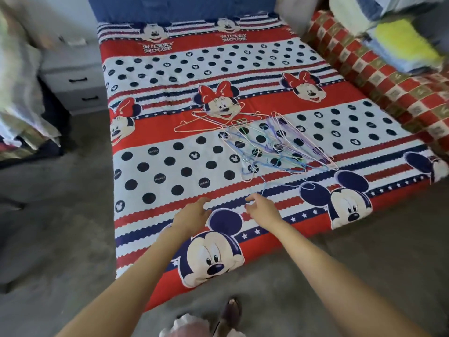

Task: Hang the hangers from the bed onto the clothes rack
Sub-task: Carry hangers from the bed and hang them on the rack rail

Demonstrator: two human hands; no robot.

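Observation:
A loose pile of thin wire hangers (272, 144) in pink, white, blue, purple and green lies on the bed (170, 171), right of its middle. The bed has a red, white and navy cartoon-mouse cover. My left hand (192, 214) reaches over the near part of the bed, fingers apart, holding nothing. My right hand (263, 209) is beside it, fingers loosely curled, just short of the nearest blue hanger hook (263, 188). No clothes rack is clearly in view.
A grey drawer unit (77, 81) stands left of the bed. Clothes (19, 76) hang or lie at the far left. A red checked blanket roll (379, 76) and stacked folded linens (401, 37) border the bed's right side. Grey carpet (60, 215) surrounds the bed.

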